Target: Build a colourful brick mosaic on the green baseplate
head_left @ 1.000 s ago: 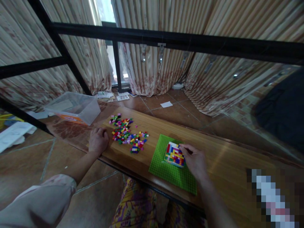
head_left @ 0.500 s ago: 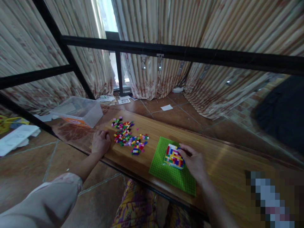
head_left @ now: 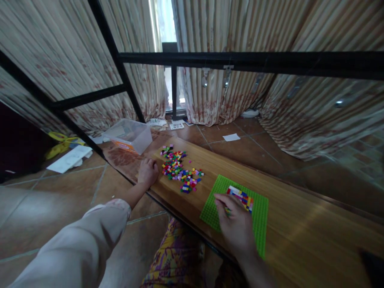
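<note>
A bright green studded baseplate (head_left: 259, 232) lies on the wooden bench. On it sits a flat block of small multicoloured bricks (head_left: 240, 195), partly covered by my right hand (head_left: 235, 222). That hand hovers over the plate's left part, thumb and forefinger brought together at the tips; anything between them is too small to make out. My left hand (head_left: 147, 173) rests curled at the bench's near edge, its fingertips tucked under and hidden. Just right of it spreads a pile of loose small bricks (head_left: 177, 168) in many colours.
A clear plastic box (head_left: 141, 136) with an orange label stands at the bench's far left end. Black metal bars (head_left: 240, 62) cross in front of striped curtains (head_left: 216, 24). Papers (head_left: 231, 137) and white pieces (head_left: 70, 159) lie on the tiled floor.
My right hand has moved from the brick block's right side across to its left, now covering part of it. The view has turned left. My left hand stays by the pile.
</note>
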The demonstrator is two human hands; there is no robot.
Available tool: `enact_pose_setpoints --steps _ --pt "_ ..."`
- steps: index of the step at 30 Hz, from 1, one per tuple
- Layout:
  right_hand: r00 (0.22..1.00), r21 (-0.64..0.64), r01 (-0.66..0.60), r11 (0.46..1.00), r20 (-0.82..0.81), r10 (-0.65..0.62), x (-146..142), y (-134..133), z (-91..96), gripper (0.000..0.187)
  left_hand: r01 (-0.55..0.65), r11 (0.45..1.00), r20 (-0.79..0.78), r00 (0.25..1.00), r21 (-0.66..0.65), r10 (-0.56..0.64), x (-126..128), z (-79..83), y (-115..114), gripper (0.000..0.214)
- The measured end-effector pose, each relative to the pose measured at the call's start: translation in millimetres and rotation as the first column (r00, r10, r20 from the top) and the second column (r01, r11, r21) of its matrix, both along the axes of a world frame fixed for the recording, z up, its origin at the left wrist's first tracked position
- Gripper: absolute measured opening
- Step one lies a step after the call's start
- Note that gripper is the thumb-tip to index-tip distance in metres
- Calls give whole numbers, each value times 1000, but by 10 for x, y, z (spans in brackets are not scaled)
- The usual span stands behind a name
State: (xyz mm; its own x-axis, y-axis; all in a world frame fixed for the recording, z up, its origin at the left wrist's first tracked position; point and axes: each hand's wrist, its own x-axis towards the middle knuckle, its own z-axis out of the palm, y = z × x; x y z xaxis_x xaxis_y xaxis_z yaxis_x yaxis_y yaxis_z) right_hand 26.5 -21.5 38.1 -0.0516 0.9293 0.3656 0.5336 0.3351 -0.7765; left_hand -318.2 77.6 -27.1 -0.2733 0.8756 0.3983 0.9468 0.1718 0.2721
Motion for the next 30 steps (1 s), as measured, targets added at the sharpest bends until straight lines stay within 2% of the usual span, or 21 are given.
enact_pose_setpoints --steps 2,5,12,19,23,26,27,30 --pt "989 -53 -82 995 117 88 -220 84 -66 24 -3 1000 -3 1000 -3 3 1 -5 -4 25" --pt "938 -132 -72 989 327 112 -483 253 -180 23 -5 1000 3 1000 -7 6 2 -8 -10 25" --pt "899 -173 -10 985 429 84 -804 526 -385 20 -14 1000 36 999 4 14 -4 -23 -16 22" --pt "879 -167 34 985 475 50 -931 601 -435 18 9 999 41 999 38 -11 -33 -57 -7 23" --pt "899 -135 29 990 436 33 -950 559 -323 20 28 998 38 999 59 -30 -58 -70 10 23" --pt "931 -88 27 996 365 7 -851 432 -175 25 42 997 41 998 67 -44 -67 -64 24 23" --pt "950 -72 29 997 313 -5 -784 367 -132 25 47 996 42 998 69 -50 -69 -60 27 24" --pt "997 -45 55 998 -49 -57 -484 128 -70 19 61 996 41 997 70 -64 -77 -53 36 26"
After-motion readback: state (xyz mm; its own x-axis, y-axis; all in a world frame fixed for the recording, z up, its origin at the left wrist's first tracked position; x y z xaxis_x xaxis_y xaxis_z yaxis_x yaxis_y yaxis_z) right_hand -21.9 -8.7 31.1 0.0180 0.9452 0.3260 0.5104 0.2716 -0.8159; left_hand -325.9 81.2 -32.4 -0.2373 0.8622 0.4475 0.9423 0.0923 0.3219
